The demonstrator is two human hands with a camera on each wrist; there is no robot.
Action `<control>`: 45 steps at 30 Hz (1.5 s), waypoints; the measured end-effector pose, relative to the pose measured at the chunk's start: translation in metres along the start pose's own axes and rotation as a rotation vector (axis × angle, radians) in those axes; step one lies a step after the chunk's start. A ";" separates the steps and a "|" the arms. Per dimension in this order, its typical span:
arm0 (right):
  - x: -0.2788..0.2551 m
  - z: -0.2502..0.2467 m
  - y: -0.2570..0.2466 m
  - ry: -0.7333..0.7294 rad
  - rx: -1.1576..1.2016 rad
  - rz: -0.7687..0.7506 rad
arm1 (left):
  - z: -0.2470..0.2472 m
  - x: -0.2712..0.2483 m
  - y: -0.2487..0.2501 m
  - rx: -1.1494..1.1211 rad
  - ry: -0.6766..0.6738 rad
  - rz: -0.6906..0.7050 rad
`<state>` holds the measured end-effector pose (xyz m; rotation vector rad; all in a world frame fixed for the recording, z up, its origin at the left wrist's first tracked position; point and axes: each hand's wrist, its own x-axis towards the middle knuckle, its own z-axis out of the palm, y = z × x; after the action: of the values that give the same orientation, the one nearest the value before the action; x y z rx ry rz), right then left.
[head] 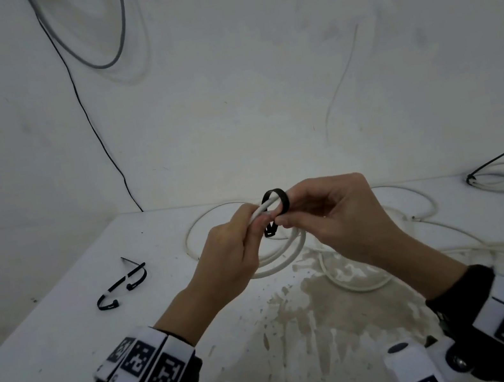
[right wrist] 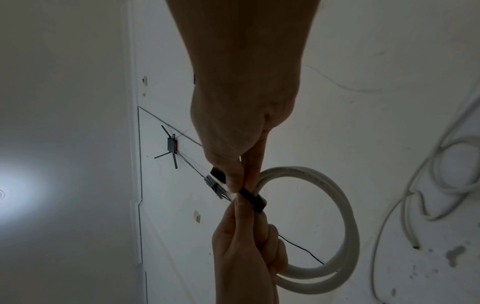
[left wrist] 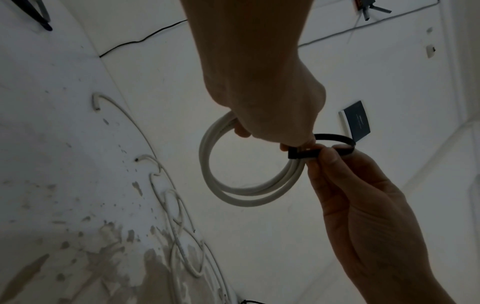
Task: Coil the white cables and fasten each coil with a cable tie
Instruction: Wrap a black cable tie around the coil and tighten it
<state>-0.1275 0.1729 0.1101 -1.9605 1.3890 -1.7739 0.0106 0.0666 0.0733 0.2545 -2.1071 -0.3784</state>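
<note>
Left hand (head: 227, 252) clamps the white coil (left wrist: 249, 185) steady so the right hand (head: 332, 217) grip, pinched on the black tie (head: 279, 201), can loop it.

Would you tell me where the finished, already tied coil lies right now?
In the head view, the tied coil lies at the table's far right edge, beyond the right hand.
</note>
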 end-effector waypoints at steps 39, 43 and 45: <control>-0.008 0.005 0.012 0.079 -0.206 -0.220 | 0.003 0.008 0.006 -0.114 -0.085 -0.196; -0.010 0.004 0.012 0.053 -0.192 -0.143 | 0.002 0.009 0.005 -0.095 -0.117 -0.191; -0.011 0.004 0.013 0.047 -0.153 -0.078 | 0.003 0.008 0.005 -0.094 -0.121 -0.193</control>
<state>-0.1292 0.1716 0.0934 -2.0892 1.5244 -1.8072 0.0038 0.0686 0.0801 0.3898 -2.1823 -0.6199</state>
